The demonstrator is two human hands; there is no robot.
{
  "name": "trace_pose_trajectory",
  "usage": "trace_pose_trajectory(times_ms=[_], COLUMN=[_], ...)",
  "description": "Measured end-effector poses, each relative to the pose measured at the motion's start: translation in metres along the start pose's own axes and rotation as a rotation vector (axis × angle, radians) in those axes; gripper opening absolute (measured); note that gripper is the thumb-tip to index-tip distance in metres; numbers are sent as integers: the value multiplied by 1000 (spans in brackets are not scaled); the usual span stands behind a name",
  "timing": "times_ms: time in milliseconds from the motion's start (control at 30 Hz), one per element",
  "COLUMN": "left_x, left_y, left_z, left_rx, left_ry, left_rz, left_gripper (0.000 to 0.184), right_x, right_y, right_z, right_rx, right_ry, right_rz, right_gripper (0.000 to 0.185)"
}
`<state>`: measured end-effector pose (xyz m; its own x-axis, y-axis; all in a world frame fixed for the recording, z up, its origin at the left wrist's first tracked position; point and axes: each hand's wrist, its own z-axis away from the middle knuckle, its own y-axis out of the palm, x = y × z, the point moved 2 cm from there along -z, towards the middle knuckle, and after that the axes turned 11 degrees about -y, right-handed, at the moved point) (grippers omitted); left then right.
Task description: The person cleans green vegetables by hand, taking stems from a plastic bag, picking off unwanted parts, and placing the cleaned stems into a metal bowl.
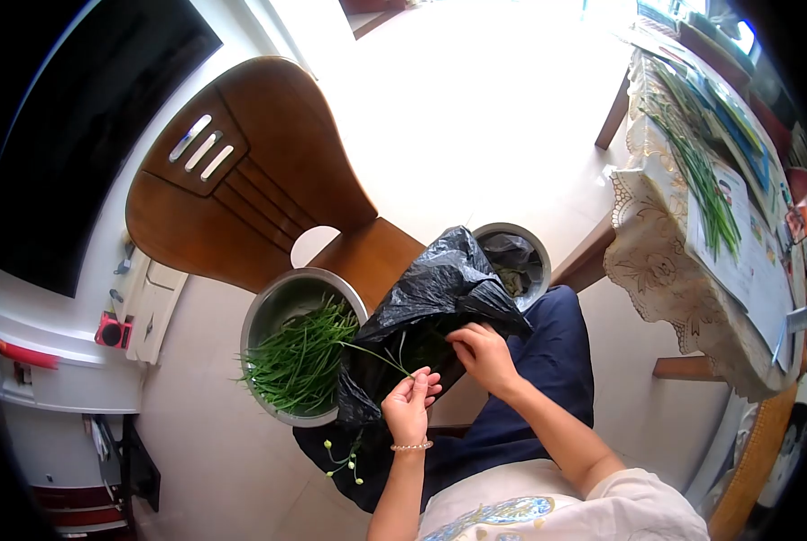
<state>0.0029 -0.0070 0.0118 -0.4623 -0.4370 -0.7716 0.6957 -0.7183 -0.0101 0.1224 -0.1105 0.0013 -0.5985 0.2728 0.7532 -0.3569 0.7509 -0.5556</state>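
Note:
My left hand (410, 404), with a beaded bracelet at the wrist, pinches a thin green stalk (376, 356) that reaches toward the metal bowl. My right hand (484, 356) is at the mouth of a black plastic bag (453, 270), its fingers drawn together; anything in them is too small to make out. The bag lies across my lap, its inside dark. Left of it, cut green stalks, like chives (299, 356), heap up in a metal bowl (254, 316). Several pale buds on thin stems (345, 464) hang below the bag beside my left wrist.
A brown wooden chair (250, 171) stands in front of me, with the bowl at its seat. Beyond the bag is a bin (539, 261) with a dark liner. At right, a table with a lace cloth (647, 261) bears papers and long green stalks (705, 189).

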Motion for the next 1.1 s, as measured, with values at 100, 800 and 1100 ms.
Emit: trace_pose_trajectory(times_ms=[100,800,1100], left_x=[2,34,39], left_y=[0,13,5], left_z=[0,-15,-17], left_rx=[40,208,205], left_ry=[-37,-271,-285], left_rz=[60,394,447], left_gripper=[23,13,14], right_x=[-14,-33,-25], right_y=[14,38,42], right_z=[-7,7,7], right_rx=[144,253,359], right_ry=[-121,82,218], right_rz=[43,422,268], right_gripper=[10,34,31])
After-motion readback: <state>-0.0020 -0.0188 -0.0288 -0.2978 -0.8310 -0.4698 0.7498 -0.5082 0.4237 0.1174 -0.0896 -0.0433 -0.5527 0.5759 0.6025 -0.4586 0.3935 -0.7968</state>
